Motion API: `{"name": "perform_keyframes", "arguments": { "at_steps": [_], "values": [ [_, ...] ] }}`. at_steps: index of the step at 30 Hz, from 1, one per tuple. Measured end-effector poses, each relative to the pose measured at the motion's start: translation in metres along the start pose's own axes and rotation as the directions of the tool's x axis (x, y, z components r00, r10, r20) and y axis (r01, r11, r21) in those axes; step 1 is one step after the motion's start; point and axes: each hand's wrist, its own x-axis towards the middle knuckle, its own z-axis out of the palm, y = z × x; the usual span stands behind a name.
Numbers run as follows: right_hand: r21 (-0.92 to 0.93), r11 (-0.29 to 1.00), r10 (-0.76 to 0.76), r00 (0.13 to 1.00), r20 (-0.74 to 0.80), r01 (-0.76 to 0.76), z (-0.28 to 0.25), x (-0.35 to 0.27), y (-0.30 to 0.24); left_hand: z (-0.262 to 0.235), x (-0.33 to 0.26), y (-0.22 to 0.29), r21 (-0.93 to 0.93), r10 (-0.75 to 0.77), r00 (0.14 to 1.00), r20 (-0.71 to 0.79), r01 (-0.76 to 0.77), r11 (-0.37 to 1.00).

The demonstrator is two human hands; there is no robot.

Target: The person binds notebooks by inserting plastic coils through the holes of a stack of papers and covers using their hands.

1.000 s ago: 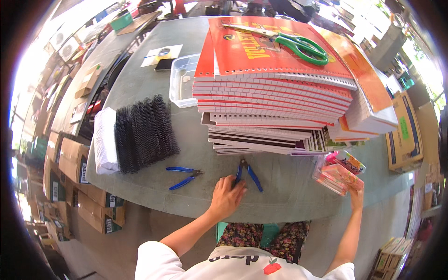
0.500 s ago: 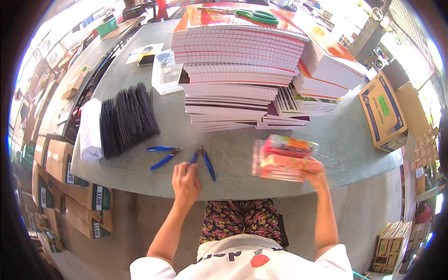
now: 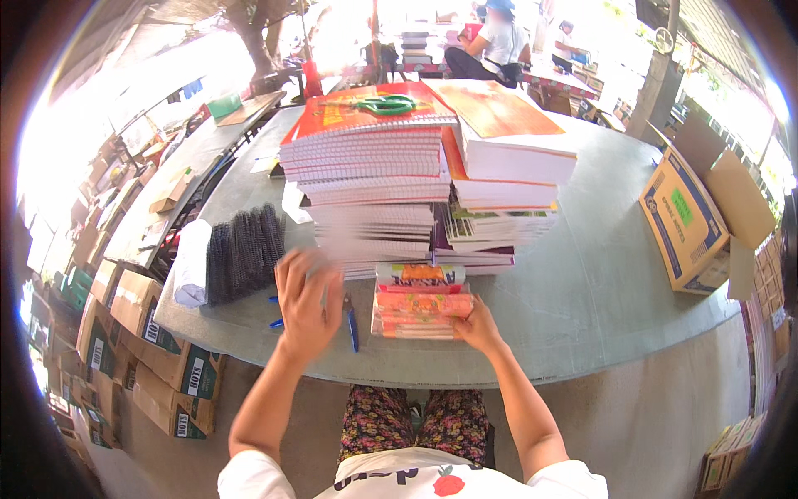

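Observation:
My right hand [image 3: 479, 326] grips the right edge of a bundle of colourful packs [image 3: 420, 303], pink, orange and red, with a shiny plastic look. The bundle is in front of the tall notebook stack; whether it touches the tabletop I cannot tell. My left hand [image 3: 307, 303] is raised left of it, slightly blurred, with fingers apart and nothing visible in them. Beneath and beside that hand are blue-handled cutters [image 3: 352, 326], partly hidden, with another blue handle [image 3: 276, 323] to the left.
Spiral notebooks [image 3: 366, 166] stand piled high, green-handled scissors [image 3: 386, 105] on top. More books [image 3: 515, 158] are stacked beside them. Black spiral coils [image 3: 245, 254] lie at left. An open carton [image 3: 686, 220] sits on the table's right. Cartons fill the floor at left; people sit or stand far back.
My right hand has brought the colourful bundle leftward, toward the front of the notebook stack. My left hand has lifted off the cutters and spread its fingers. The view has tilted up.

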Motion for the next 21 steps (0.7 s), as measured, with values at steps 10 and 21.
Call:
{"name": "perform_keyframes", "arguments": {
  "at_steps": [10, 21],
  "values": [
    [0.111, 0.987, 0.131, 0.978, -0.164, -0.114, -0.079, 0.001, -0.060, 0.061, 0.216, -0.014, -0.297, 0.103, 0.938, 0.331, 0.000, 0.955],
    [-0.626, 0.768, -0.484, 0.763, -0.429, 0.136, -0.195, 0.064, -0.136, 0.098, 0.232, 0.056, -0.328, 0.372, 0.656, 0.657, -0.195, 0.924]
  ]
}}
